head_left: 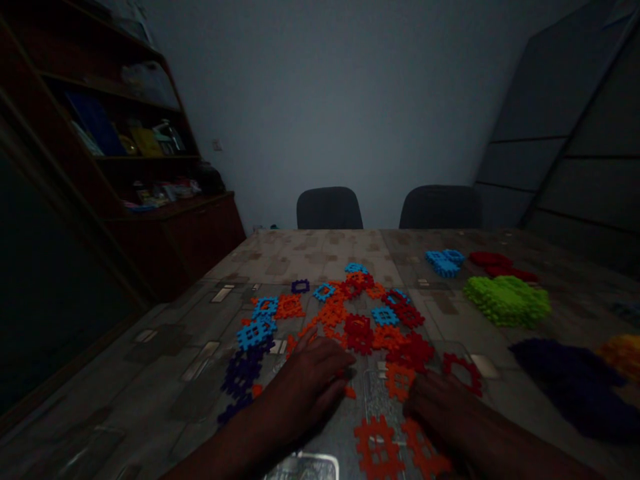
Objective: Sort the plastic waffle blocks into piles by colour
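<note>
My left hand (317, 373) reaches over the near side of a loose pile of toothed, flat plastic building pieces. Its fingers are apart, and a small orange piece (350, 393) shows beside the thumb. To the right, my right hand (440, 400) is closed, with its fingertips curled down and hidden. It touches or overlaps the edge of an orange windowed piece (399, 381); whether it grips anything is too dark to tell. Two more orange pieces lie close by, one orange square (379, 448) between my arms and another orange square (423, 448) partly under my right hand.
Dark purple pieces (243, 370) and blue pieces (256, 331) lie left of the pile. Sorted stacks stand right: a lime green stack (507, 299), blue stack (445, 262), red stack (493, 260) and purple stack (570, 380). Two chairs (330, 208) stand behind the patterned table (280, 257).
</note>
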`<state>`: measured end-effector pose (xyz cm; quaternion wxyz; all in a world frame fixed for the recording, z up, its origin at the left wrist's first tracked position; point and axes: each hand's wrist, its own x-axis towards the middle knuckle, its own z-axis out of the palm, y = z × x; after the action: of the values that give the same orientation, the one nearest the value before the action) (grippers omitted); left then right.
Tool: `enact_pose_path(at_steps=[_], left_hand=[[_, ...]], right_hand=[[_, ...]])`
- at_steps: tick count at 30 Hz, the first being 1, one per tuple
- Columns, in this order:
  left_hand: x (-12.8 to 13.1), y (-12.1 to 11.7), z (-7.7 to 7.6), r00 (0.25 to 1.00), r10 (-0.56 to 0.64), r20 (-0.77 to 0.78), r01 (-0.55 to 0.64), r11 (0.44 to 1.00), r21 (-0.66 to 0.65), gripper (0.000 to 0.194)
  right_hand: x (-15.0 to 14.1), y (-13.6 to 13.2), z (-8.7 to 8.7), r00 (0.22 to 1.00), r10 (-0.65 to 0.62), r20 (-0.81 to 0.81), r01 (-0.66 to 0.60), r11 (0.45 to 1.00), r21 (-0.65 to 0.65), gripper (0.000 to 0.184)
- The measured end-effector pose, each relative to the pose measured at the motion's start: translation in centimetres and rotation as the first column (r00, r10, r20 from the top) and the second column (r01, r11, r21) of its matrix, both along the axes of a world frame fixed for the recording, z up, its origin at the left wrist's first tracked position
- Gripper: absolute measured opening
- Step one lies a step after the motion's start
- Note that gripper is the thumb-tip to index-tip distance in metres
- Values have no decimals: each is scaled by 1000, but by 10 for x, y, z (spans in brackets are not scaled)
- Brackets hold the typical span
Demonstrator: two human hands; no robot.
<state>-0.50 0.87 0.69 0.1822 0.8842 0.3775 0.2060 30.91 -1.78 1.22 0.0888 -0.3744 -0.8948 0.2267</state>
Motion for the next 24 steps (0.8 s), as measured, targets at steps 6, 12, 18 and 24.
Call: enact_pose_path(at_steps=[6, 12, 18, 24], left_hand=[[0, -1, 0, 1000, 15, -13, -15, 1000, 6, 23], [1, -1, 1, 1000, 25, -5, -25, 1000, 9, 25], [1, 1, -1, 999, 46, -23, -45, 999, 21, 21], [1, 1, -1, 997, 44, -59, -43, 999, 19, 19]], right_hand=[[-16, 1, -6, 993, -119, 3, 119, 993, -7, 52], [-24, -3, -29, 988, -155, -8, 155, 987, 52, 61], [-22, -5, -13, 995, -39, -94, 46, 996, 73, 60], [-43, 12, -86, 997, 73, 22, -76, 988, 133, 31]])
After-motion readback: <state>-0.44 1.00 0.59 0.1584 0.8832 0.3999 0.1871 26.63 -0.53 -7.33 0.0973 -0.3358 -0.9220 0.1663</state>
